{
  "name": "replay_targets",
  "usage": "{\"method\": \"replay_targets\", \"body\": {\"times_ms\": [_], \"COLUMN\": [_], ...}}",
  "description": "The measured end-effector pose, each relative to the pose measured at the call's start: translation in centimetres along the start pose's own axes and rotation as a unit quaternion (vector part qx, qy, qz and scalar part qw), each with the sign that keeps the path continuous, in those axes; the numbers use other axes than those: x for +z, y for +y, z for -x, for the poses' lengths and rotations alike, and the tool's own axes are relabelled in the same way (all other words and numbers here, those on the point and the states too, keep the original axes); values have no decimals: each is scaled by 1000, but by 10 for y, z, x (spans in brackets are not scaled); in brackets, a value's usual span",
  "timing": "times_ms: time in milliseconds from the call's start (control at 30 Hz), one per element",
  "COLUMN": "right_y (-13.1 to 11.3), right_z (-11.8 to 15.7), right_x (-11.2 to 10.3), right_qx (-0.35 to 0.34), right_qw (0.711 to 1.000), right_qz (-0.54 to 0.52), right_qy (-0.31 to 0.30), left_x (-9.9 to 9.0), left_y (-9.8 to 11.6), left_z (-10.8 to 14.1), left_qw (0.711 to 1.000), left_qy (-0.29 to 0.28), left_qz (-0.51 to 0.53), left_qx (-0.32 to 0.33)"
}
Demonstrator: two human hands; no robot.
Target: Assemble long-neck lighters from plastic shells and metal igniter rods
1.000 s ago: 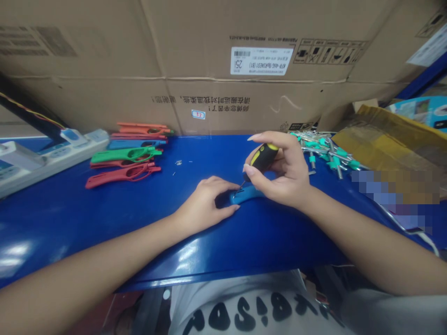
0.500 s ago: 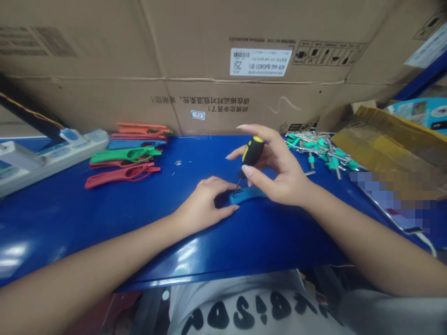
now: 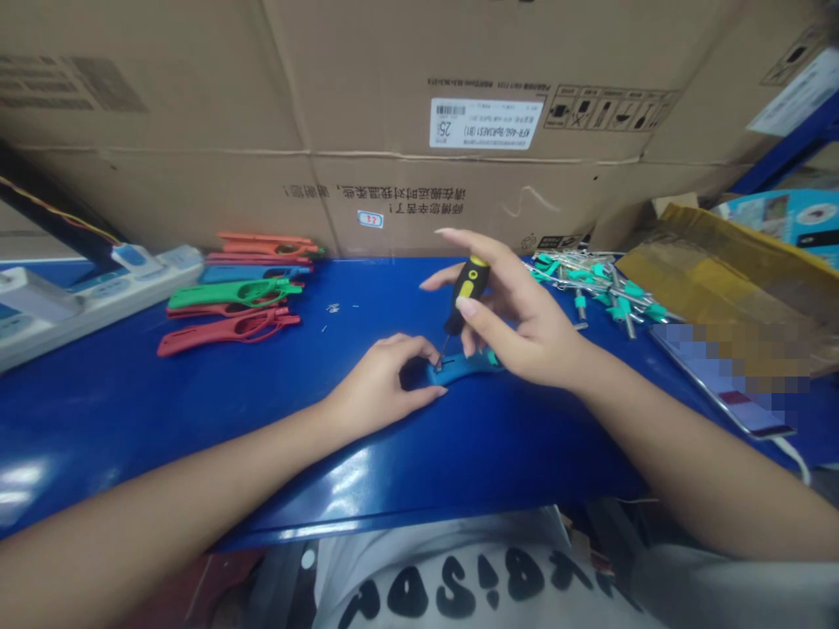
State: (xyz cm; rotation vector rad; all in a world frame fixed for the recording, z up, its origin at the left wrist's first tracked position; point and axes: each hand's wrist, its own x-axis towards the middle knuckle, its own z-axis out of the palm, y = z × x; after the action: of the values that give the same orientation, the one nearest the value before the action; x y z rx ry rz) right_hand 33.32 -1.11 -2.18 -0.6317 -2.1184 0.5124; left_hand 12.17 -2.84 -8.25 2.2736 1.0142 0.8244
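Note:
My right hand holds a black and yellow screwdriver tilted, its shaft pointing down. The shaft's tip meets the left end of a blue lighter handle, which lies on the blue table. My left hand grips that end between thumb and forefinger. A dark slot shows on the handle's upper face. A teal bit is visible towards its right end, partly covered by my right hand.
Orange, red, green and blue lighter handles are stacked at left beside a white power strip. Metal tubes with teal fittings, a phone and an opened yellow-taped box lie right. A large cardboard box stands behind.
The screwdriver has turned in my right hand, showing a different yellow patch. My left forefinger has curled closer to the tip. More of the handle's teal end shows.

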Motion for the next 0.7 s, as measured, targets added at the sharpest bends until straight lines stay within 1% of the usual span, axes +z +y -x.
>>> {"method": "replay_targets", "body": {"times_ms": [67, 100, 200, 267, 300, 367, 433, 500, 567, 700], "right_y": [2, 4, 9, 9, 8, 3, 0, -2, 0, 6], "right_z": [1, 2, 5, 6, 5, 4, 2, 1, 2, 4], "right_x": [2, 3, 5, 4, 4, 4, 5, 5, 4, 0], "right_qx": [1, -14, -96, -148, -157, -137, -86, -54, -55, -93], "right_qw": [1000, 999, 987, 973, 972, 981, 993, 998, 997, 987], "right_qz": [-23, -11, 90, 146, 153, 126, 74, 39, 51, 113], "right_qy": [17, 38, 96, 100, 89, 49, 6, -14, -2, 58], "left_x": [0, 0, 1, 2, 2, 2, 1, 0, 0, 1], "left_y": [0, -1, -3, -4, -4, -3, -2, -2, -2, -3], "left_z": [0, 0, 1, 1, 1, 1, 0, 0, 0, 0], "left_qw": [1000, 1000, 1000, 1000, 1000, 1000, 1000, 1000, 1000, 1000], "left_qy": [1, 3, 4, 6, 6, 4, 0, -2, -3, -5], "left_qz": [-5, -6, -5, -5, -7, -12, -14, -15, -15, -13], "left_qx": [1, 4, 16, 21, 21, 18, 11, 8, 9, 11]}}
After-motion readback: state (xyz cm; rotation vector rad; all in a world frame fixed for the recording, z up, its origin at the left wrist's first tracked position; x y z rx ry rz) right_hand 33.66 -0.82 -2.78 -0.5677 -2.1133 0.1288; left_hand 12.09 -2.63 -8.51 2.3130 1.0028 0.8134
